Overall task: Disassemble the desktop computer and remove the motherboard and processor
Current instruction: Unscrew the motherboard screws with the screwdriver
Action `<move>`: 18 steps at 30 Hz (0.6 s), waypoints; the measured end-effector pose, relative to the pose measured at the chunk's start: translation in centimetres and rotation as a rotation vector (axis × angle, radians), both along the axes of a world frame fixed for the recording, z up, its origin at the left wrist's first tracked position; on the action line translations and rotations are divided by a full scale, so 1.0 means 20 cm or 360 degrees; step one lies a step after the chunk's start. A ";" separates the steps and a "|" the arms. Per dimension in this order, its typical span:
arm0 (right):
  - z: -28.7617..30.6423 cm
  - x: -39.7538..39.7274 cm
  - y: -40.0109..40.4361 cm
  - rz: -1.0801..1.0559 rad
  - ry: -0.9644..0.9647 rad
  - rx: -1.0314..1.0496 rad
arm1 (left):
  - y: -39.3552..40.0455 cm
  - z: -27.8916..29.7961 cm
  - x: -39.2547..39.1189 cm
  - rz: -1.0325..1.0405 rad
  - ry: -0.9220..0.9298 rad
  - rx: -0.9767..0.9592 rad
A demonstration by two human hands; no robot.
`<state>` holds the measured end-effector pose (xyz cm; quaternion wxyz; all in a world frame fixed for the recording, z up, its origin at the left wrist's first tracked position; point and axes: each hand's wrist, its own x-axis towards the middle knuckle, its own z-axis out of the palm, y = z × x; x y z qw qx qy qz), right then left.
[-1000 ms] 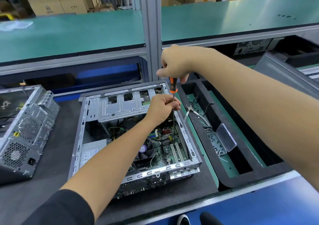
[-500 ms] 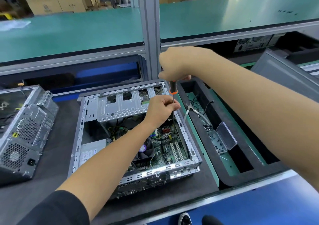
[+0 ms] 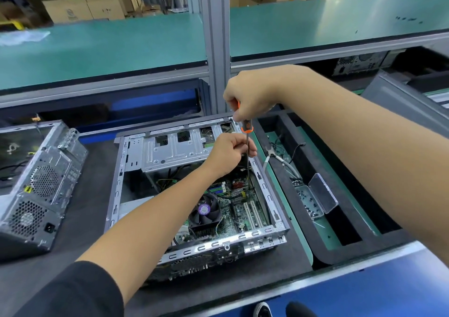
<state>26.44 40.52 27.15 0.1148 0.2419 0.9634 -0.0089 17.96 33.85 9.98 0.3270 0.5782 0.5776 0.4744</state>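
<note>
While gripping the screwdriver (image 3: pixel 246 128) handle with right hand (image 3: pixel 252 95), left hand (image 3: pixel 229 155) pinching its shaft mid-frame: motherboard (image 3: pixel 240 205) likely stiff, fragile, best lifted by edges.

I see two bare forearms, no gloves, rings or watch on either hand. Left hand (image 3: pixel 228 154) comes off an arm w/ a black long sleeve (image 3: pixel 73 292), pushed up approx. to the elbow, plain fabric, no print. Right hand (image 3: pixel 250 95): arm bare all the way to frame edge. Below the sleeve, near bottom edge: a dark shoe (image 3: pixel 262 310) w/ white trim.
</note>
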 end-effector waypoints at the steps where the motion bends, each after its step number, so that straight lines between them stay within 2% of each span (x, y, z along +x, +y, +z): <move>1: 0.00 0.01 0.00 -0.0039 0.0034 -0.0025 | 0.00 0.00 0.01 0.0003 -0.0002 0.0009; 10: 0.06 0.05 0.01 -0.0287 0.0118 -0.0159 | 0.01 -0.04 0.01 0.0027 -0.0013 0.0061; 15: 0.05 0.03 -0.02 -0.0195 0.0020 -0.0112 | 0.00 -0.04 0.00 0.0010 0.0047 0.0062; 18: 0.04 0.02 -0.01 -0.0169 0.0017 -0.0093 | 0.00 -0.04 -0.03 0.0028 0.0213 0.0083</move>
